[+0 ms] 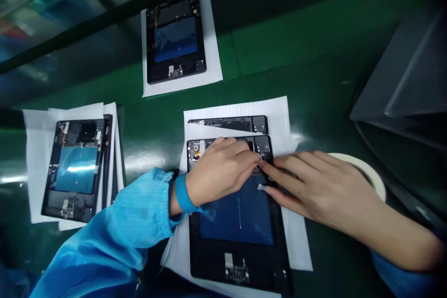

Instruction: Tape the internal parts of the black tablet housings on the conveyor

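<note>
An opened tablet [240,256] with a blue battery [240,216] lies in front of me on white sheets. My left hand [223,167], wearing a blue wrist strap [183,194], is closed over the tablet's upper part. Its fingertips press together near the upper right edge, and whatever they pinch is hidden. My right hand [314,184] reaches in from the right, its index fingertip meeting the left fingertips. At the right thumb tip is a small piece of whitish tape [261,187].
Another opened tablet [176,39] lies on white paper at the back. Stacked tablets [75,167] with paper between them are at left. A tape roll [379,181] sits partly behind my right hand. A dark grey object [405,70] stands at right on the green table [324,84].
</note>
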A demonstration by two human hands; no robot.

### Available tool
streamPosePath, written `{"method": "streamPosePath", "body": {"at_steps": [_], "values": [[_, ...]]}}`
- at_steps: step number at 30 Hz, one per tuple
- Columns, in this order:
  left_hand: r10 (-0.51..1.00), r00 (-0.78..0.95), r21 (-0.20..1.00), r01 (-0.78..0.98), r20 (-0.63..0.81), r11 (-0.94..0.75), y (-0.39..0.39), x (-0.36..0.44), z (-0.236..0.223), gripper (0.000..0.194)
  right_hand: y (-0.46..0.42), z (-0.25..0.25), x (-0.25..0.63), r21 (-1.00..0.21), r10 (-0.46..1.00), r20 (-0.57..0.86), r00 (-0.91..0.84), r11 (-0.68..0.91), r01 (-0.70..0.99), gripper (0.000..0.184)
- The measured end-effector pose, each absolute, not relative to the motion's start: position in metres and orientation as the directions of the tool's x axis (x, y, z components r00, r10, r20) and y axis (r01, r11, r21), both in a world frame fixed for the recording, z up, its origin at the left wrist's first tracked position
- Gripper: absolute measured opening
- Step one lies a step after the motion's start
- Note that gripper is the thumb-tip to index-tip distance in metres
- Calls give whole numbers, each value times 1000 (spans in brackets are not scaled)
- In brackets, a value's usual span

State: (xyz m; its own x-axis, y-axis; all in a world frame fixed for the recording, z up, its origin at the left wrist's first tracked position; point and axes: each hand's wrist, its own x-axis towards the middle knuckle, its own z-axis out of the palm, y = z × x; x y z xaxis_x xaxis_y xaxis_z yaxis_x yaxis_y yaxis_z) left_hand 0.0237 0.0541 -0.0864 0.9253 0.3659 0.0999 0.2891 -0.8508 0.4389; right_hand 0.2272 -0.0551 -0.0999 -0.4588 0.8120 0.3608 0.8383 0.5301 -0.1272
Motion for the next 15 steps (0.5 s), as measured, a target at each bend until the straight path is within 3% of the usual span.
{"method": "streamPosePath", "body": {"at_steps": [5,9,15], "values": [[372,920,430,289,121,-855,54,25,-89,27,-57,-96,229,-291,856,416,-307,446,847,18],[373,922,425,300,99,-854,54,24,-90,26,-52,-95,224,-170,856,474,-206,318,933,18],[377,917,424,293,129,-857,53,24,-89,25,-43,-98,215,-94,852,461,-249,325,941,9]]}}
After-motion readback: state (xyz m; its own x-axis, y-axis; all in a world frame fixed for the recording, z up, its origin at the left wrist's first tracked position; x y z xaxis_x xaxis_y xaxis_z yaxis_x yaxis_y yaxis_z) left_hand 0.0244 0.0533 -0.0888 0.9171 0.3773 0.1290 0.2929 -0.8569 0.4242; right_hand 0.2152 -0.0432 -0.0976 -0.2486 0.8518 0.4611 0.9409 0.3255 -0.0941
